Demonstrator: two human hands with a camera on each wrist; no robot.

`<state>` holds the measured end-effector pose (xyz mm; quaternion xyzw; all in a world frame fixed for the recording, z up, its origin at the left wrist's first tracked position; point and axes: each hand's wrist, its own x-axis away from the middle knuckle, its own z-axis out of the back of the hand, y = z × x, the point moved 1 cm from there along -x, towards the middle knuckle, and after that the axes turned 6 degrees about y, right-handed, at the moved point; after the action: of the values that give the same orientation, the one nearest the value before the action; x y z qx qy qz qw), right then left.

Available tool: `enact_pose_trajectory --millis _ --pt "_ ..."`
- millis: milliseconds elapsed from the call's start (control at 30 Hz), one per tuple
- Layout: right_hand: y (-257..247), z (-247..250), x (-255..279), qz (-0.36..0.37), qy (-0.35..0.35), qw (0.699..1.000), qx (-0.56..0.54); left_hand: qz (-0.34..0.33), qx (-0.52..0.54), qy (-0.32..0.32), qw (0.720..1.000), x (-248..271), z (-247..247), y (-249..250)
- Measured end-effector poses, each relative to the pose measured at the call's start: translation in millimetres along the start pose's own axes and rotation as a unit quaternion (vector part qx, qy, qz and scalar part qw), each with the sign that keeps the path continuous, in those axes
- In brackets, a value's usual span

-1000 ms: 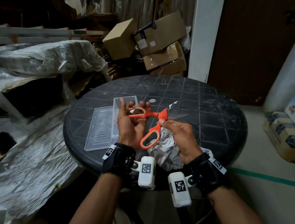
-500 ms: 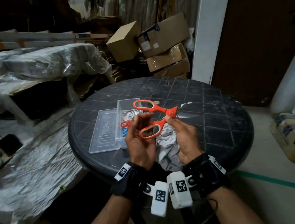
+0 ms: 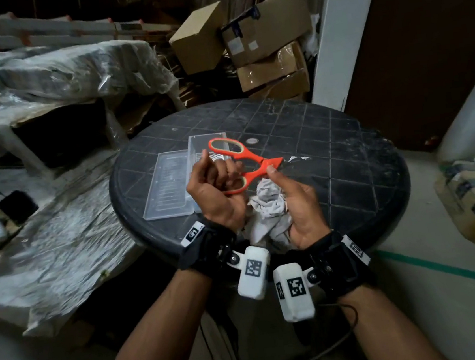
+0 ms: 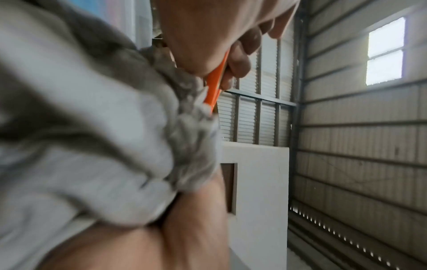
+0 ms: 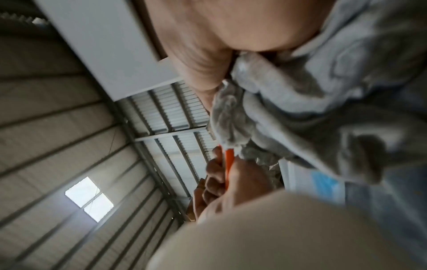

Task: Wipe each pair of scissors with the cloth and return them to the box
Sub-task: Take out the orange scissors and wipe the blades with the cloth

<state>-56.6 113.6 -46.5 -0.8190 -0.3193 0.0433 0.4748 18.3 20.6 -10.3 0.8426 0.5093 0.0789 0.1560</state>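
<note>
Round dark table [image 3: 330, 151] at centre, scuffed, with a tiled grid pattern. Stacked cardboard boxes [image 3: 265, 43] at 12 o'clock, beyond its far edge. Plastic-wrapped bundles [image 3: 70, 71] at 10 o'clock. White pillar [image 3: 341, 34] at 1 o'clock, beside a dark door [image 3: 433, 39]. Green floor tape [image 3: 447, 268] at 4 o'clock.

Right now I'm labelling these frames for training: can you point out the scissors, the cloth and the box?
scissors [image 3: 253, 156]: head view, far orange handle shank.
cloth [image 3: 271, 202]: head view, crumpled middle in the right hand.
box [image 3: 194, 146]: head view, far left corner of its clear wall.
</note>
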Motion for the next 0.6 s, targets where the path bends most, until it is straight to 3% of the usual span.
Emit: enact_pose_trajectory --millis 167,300,600 --pt "-4 11 0 0.038 0.038 0.999 0.005 0.033 0.032 0.010 0.999 -13 10 13" --pt "-3 2 3 0.046 0.038 0.998 -0.010 0.031 0.097 0.028 0.994 -16 11 9" --pt "3 -1 -3 0.059 0.028 0.998 0.021 0.047 0.128 0.024 0.990 -8 6 6"
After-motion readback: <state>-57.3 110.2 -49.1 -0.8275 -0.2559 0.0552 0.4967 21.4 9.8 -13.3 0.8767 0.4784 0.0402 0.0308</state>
